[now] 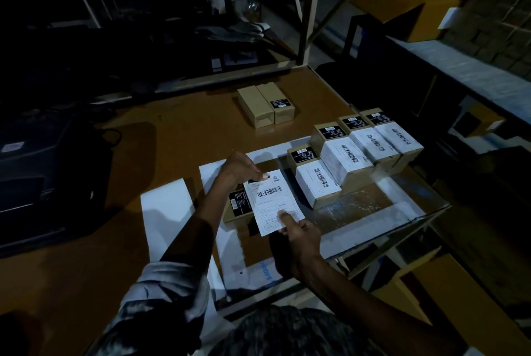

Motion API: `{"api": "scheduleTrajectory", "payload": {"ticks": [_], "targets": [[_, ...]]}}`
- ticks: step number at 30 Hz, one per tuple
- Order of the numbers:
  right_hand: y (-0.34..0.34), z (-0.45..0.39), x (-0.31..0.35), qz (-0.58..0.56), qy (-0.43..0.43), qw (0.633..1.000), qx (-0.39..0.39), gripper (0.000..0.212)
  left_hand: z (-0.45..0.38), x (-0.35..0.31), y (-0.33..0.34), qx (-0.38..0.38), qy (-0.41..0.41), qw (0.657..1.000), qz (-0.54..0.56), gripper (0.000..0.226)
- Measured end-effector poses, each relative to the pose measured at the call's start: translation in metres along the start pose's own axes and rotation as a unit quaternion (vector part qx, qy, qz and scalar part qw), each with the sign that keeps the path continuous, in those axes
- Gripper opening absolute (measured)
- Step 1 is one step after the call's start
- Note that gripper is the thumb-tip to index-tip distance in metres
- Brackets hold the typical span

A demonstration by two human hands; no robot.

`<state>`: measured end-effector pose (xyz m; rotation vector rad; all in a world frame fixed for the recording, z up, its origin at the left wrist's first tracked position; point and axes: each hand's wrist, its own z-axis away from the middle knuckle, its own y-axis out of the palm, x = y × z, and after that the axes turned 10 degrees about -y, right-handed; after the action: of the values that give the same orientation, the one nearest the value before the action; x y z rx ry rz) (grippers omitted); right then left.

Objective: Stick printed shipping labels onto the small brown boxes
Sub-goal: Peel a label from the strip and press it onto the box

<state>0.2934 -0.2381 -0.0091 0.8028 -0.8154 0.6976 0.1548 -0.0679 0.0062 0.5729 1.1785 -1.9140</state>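
The right hand (pixel 298 230) and left hand (pixel 241 170) pinch opposite ends of a shipping label (pixel 273 202) above a brown box (pixel 237 210) on the desk (pixel 178 131).

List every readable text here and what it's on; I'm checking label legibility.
"CRED": top right corner of the shipping label held by both hands.
Partial blue letters, roughly "art": white sheet at the table edge, unclear.
Barcodes, fine print and black box stickers: too small to read.
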Motion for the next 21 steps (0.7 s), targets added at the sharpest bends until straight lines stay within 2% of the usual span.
{"api": "scheduleTrajectory", "payload": {"ticks": [6,9,14,21], "targets": [[-0.001,-0.001,0.004,0.047,-0.025,0.998,0.013,0.032,0.002,0.003,0.004,-0.021,0.019,1.0,-0.009,0.026],[-0.002,-0.004,0.002,0.061,-0.026,0.998,0.002,0.034,0.004,0.009,0.007,-0.039,0.05,0.998,-0.01,0.02],[-0.002,-0.012,-0.001,0.115,-0.026,0.993,-0.016,0.025,0.011,0.018,0.012,-0.07,0.107,0.991,-0.045,0.017],[-0.002,-0.016,-0.005,0.145,-0.015,0.989,-0.02,0.027,0.018,0.023,0.003,-0.016,0.125,0.99,-0.064,0.034]]}}
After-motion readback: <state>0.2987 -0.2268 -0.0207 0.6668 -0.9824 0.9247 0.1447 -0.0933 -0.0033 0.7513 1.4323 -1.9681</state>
